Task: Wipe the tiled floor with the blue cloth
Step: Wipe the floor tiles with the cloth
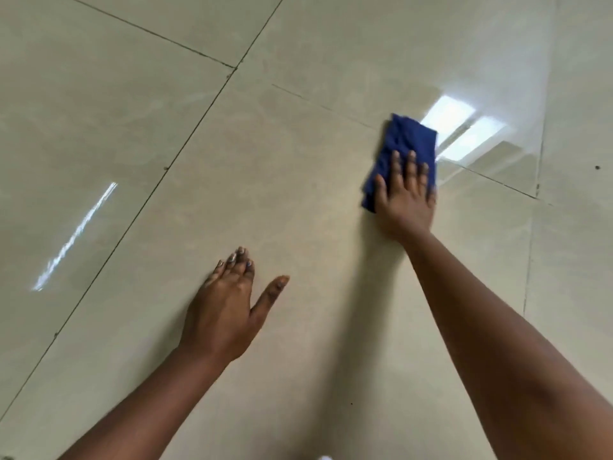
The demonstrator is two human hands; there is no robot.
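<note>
Nearest, left hand [225,307] lies flat on the floor [298,194], fingers spread, holding nothing. Farther off, right hand [406,197] presses flat, fingers extended, on the cloth [404,144].

Right hand [406,200] atop cloth [403,151] on floor [265,161], left hand [225,310] nearer.

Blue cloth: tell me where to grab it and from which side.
Grip the cloth at its far end, coming from above. It lies folded flat on the floor, and the right hand presses flat on the near half; only the far part is bare. Pinching that free edge likely works best.
</note>
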